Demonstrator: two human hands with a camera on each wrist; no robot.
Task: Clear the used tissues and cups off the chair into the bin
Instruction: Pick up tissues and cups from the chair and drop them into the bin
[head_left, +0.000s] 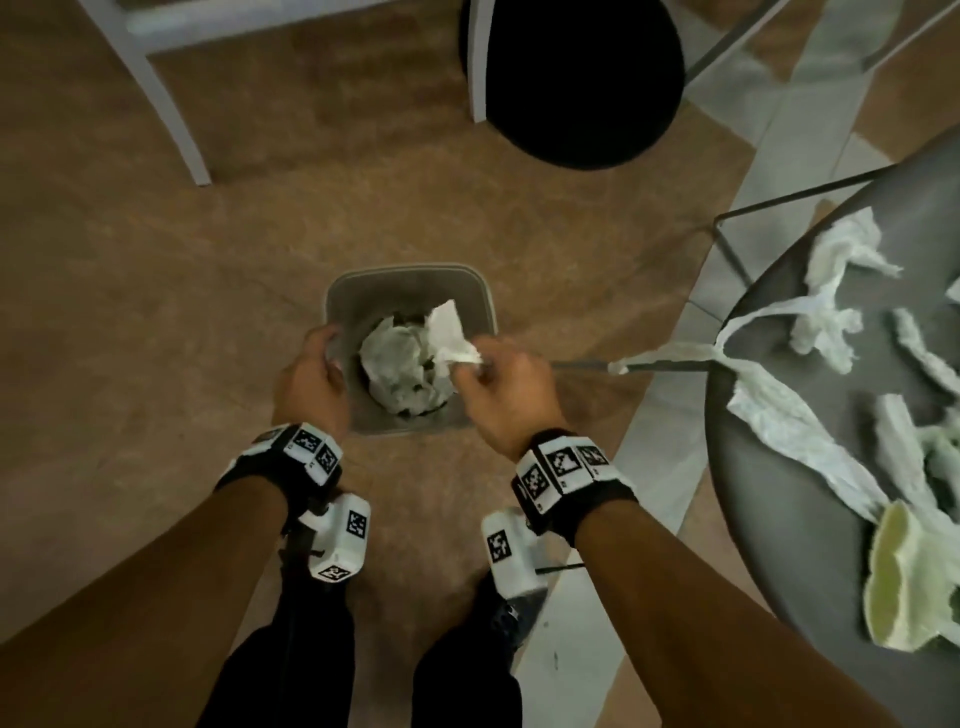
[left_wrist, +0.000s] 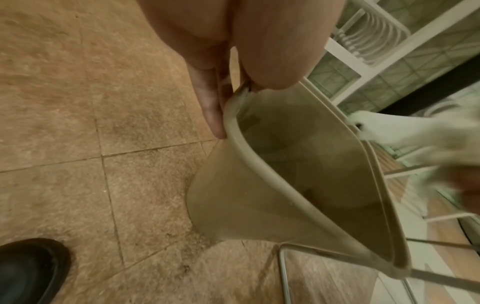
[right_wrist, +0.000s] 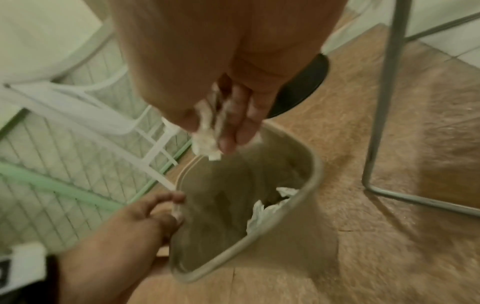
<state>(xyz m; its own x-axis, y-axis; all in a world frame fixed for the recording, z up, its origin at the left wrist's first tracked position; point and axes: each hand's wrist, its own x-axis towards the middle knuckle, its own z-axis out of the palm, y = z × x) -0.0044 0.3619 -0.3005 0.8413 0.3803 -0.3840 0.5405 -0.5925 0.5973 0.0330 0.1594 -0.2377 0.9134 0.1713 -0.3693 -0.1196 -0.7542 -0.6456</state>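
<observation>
At the frame's centre, the right hand (head_left: 501, 387) pinches a light, soft crumpled white tissue (head_left: 451, 332) by its bunched end over the grey plastic bin (head_left: 410, 278), whose rim the left hand (head_left: 311, 379) grips.

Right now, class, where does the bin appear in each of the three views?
Head: bin centre, on the floor.
Left wrist: centre to lower right, left hand gripping its rim.
Right wrist: lower centre, below the right hand holding a tissue.
Shared landmark: the left hand on the rim.
</observation>
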